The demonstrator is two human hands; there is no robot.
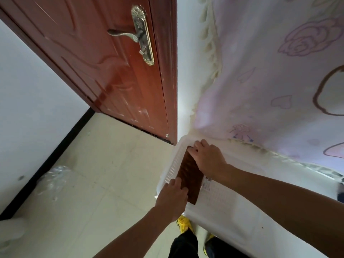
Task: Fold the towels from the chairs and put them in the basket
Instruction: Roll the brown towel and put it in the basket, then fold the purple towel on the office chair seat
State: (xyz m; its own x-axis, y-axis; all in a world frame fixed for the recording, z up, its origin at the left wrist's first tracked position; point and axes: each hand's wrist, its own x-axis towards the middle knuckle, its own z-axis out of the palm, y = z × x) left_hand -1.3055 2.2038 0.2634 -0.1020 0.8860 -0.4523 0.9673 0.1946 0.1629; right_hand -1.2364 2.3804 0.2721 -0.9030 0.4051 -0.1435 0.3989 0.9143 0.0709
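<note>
The brown towel's [189, 175] near end is gripped by the left hand [173, 195], fingers curled over it. Its far end is clasped by the right hand [209, 159], wrist bent, along the white basket's [170, 170] left wall.

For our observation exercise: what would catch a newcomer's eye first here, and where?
The left hand and right hand hold a folded brown towel in a white perforated plastic basket at bottom centre. A reddish-brown wooden door with a brass lever handle fills the upper left; a pink flower-printed fringed cloth hangs at right.
</note>
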